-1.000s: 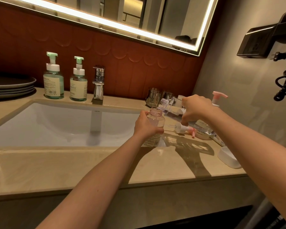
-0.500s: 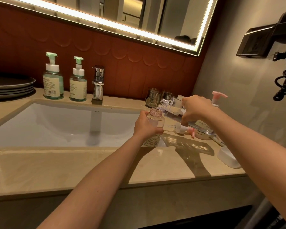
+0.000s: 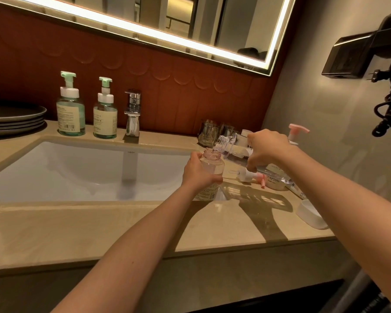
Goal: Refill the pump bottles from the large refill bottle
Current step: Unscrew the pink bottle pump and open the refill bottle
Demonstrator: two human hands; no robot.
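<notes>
Sink is the landmark, sunk in a beige counter.

Step in hand: pouring. The refill bottle, clear and large, is at the sink's right rim, tipped well over with its mouth down-left, right above the open neck of the small pink bottle. Can't tell whether mouth and neck touch or whether liquid is running. The pink bottle stands upright at the sink's right edge, base on or just over the counter, and looks partly full. Its pump head lies on the counter just right of the sink, behind the refill bottle.

Two green pump bottles stand capped behind the sink, left of the tap. Another pink-pump bottle is far right of the sink, mostly hidden behind the right hand.

Next move, my guess: tip the refill bottle back upright once the level nears the neck, set it down, and screw the pump head back on. This needs a slow tilt and a steady lower bottle.

Right hand: arm reaches in from the right, fingers wrapped over the top of the refill bottle's body, firm hold. Left hand: arm reaches straight forward, fingers curled round the pink bottle's middle, bracing it.
</notes>
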